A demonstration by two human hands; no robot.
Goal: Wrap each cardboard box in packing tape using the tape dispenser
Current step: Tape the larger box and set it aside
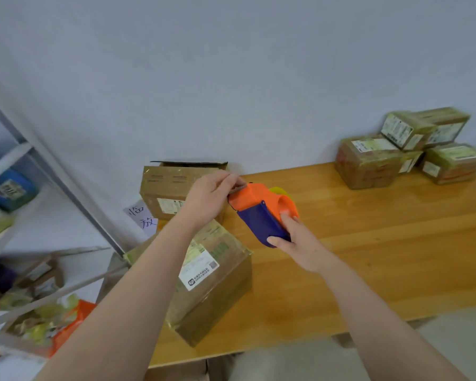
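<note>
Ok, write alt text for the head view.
Right hand holds an orange and purple plastic tape dispenser above a wooden table, while the left hand pinches the tape end at its front. Brown cardboard boxes sit below; taped boxes are stacked far right.

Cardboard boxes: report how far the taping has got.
Done, apparently: the stack of boxes at the table's far right looks glossy with tape. In hand: right hand grips the tape dispenser; left hand pinches at its front. Left: the near box and the open-flapped box behind.

Wooden table (382, 229): near box (217, 284), rear box (171, 188), far-right box stack (368, 163).
</note>
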